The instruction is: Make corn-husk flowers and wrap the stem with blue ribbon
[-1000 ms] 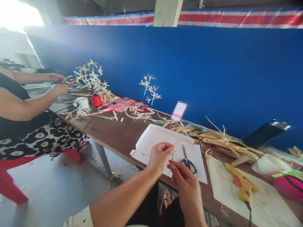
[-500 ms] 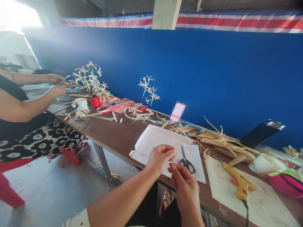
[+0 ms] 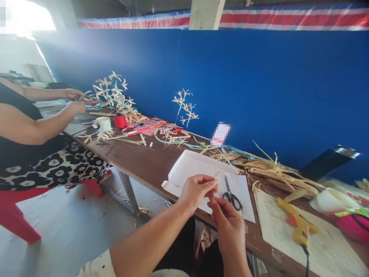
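One straw stem (image 3: 213,193) between both hands (image 3: 196,190) (image 3: 228,224)

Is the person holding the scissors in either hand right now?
No, the scissors lie on the white paper, while the left hand and right hand both pinch a thin straw strip.

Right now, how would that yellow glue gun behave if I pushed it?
The yellow glue gun lies on its side on the printed sheet, so it would probably slide, not roll. Its trailing cord may tug it sideways.
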A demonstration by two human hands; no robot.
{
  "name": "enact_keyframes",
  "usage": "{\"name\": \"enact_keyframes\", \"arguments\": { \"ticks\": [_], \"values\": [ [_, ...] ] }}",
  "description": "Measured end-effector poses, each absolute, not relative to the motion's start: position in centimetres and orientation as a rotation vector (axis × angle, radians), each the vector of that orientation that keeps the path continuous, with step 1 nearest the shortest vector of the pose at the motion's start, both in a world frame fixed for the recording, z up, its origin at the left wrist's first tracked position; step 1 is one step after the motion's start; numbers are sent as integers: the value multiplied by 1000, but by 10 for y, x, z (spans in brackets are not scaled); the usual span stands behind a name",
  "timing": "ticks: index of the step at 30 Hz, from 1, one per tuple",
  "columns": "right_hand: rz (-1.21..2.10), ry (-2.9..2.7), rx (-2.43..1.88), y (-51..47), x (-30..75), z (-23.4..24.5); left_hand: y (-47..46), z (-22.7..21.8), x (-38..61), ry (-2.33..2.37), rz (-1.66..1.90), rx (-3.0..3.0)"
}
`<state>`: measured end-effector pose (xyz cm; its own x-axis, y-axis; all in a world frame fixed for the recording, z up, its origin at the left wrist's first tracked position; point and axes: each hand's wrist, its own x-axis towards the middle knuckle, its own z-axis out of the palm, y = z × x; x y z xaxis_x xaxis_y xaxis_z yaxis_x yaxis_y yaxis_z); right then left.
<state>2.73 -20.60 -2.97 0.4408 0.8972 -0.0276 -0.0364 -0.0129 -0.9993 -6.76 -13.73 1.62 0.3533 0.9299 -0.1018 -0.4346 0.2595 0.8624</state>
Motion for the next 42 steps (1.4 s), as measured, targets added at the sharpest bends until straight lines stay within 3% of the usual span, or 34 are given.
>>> {"name": "enact_keyframes", "arguments": {
  "ticks": [42],
  "values": [
    [967, -956, -1407, -213, 22, -32, -128, 26, -82, 773, 1092, 934]
  ]
}}
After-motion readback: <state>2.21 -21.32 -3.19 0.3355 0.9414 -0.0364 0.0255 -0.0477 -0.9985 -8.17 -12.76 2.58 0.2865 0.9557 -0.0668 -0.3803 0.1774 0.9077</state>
